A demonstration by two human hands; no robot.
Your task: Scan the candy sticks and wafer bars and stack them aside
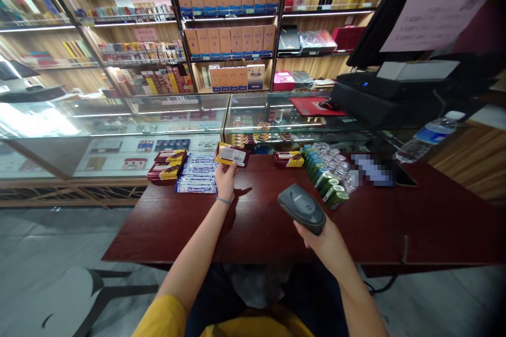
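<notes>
My left hand [226, 181] grips a flat maroon and yellow chocolate packet [232, 155], raised over the table with its white barcode label facing me. Wrapped in my right hand [318, 234] is a dark grey barcode scanner [302, 208], its head pointing up and left toward the packet. Left of the held packet lies a row of blue and white wrapped packs [196, 174]. Beyond them sit stacks of similar chocolate packets [168, 165]. Another small stack of chocolate packets [288, 159] lies at the table's back, beside rows of green and blue cans [326, 171].
The dark red table [253, 231] stands against a glass display counter [197, 116]. On the right are a water bottle [429, 137], a partly blurred phone-like slab [403, 175] and a black monitor [375, 26]. A grey stool [67, 300] stands at lower left.
</notes>
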